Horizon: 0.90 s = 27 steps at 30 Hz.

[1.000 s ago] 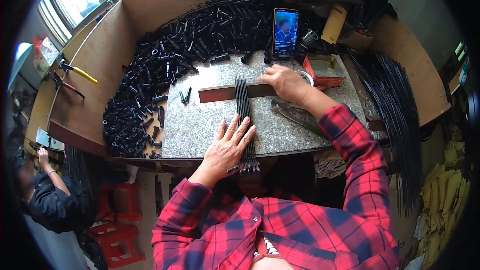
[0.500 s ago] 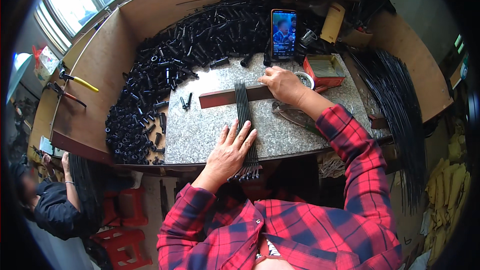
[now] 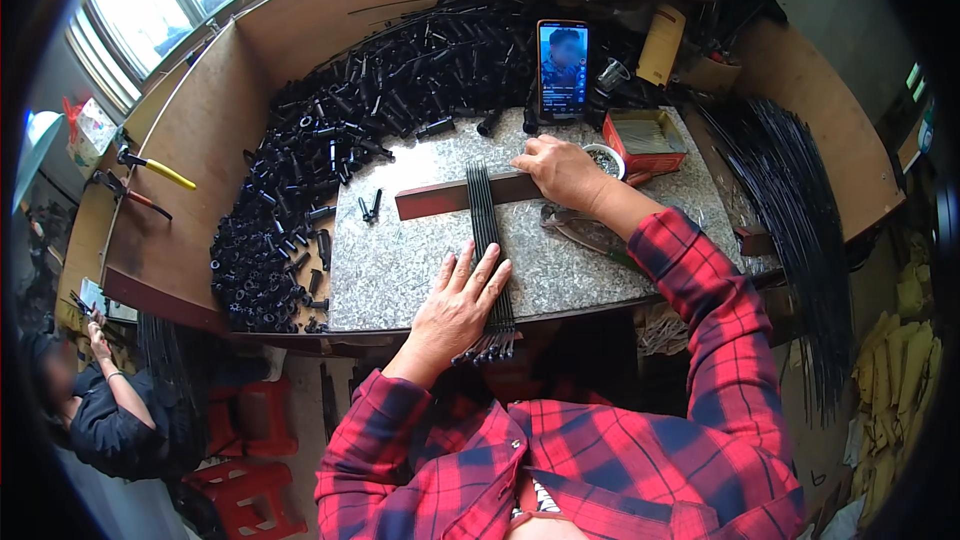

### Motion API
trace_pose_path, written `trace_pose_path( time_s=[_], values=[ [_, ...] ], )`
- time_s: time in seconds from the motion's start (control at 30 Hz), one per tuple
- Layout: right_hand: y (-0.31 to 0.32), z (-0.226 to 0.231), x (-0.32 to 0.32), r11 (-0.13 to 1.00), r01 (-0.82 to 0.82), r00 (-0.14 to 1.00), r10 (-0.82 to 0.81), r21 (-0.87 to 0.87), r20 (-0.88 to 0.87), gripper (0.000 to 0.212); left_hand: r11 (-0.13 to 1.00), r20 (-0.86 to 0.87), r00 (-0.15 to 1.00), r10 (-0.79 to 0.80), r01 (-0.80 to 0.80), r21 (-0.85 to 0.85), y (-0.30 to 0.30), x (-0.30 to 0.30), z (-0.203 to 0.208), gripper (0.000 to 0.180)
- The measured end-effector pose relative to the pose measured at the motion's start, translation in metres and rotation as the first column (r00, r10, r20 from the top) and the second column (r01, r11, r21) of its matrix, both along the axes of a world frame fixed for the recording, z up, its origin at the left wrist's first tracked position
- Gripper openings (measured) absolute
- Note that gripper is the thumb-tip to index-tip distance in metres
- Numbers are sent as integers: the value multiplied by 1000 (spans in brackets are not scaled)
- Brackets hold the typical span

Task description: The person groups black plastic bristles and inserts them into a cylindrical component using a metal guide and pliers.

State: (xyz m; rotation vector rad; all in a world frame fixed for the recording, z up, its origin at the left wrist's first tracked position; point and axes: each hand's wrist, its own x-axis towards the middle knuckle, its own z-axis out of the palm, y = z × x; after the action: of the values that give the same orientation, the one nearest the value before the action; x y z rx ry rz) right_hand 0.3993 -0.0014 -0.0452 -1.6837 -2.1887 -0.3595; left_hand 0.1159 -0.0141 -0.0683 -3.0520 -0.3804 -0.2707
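My left hand (image 3: 450, 305) lies flat with its fingers spread, on and beside a row of thin black rods (image 3: 484, 210). The rods lie side by side, their capped ends (image 3: 487, 347) sticking out past the slab's near edge. Under their far part runs a reddish-brown bar (image 3: 430, 201), set crosswise on the grey speckled slab (image 3: 400, 280). At the bar's right end my right hand (image 3: 565, 172) is closed on it with bent fingers; the fingertips are partly hidden. Pliers (image 3: 590, 238) lie beneath my right wrist. Two small black bolt-like pieces (image 3: 371, 205) rest left of the bar.
Black tubular parts (image 3: 350, 100) are heaped behind and left of the slab. A phone (image 3: 563, 70) stands upright at the back, near a small white bowl (image 3: 606, 158) and a red box (image 3: 645, 140). Long black rods (image 3: 790, 200) hang over the right edge. Another person (image 3: 120, 410) works at far left.
My hands, the rods and the bar hold their places; the view has shifted slightly. The phone's picture has changed, and the other person's hands have moved.
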Motion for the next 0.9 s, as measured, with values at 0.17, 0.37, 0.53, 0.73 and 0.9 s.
trace_pose_path(
  time_s=[0.17, 0.37, 0.53, 0.73, 0.9],
  values=[
    [5, -2, 0, 1000, -27, 999, 27, 13, -28, 21, 999, -14, 1000, -15, 16, 44, 2, 0, -3, 90],
    [15, 6, 0, 995, -53, 992, 42, -85, -122, 12, 999, 10, 1000, 7, -7, -32, 0, 0, 1, 58],
    [25, -4, -7, 993, -120, 986, 119, 5, -120, 12, 999, 22, 1000, 3, -2, -32, 0, 0, 1, 58],
    [23, -3, -18, 994, -48, 983, 64, 96, -172, 12, 999, 25, 1000, -4, 5, -53, -1, 1, 1, 59],
    [-1, 29, 19, 975, 103, 994, -92, 197, -67, 19, 996, 29, 1000, 7, -4, -92, 0, -4, 3, 62]
  ],
)
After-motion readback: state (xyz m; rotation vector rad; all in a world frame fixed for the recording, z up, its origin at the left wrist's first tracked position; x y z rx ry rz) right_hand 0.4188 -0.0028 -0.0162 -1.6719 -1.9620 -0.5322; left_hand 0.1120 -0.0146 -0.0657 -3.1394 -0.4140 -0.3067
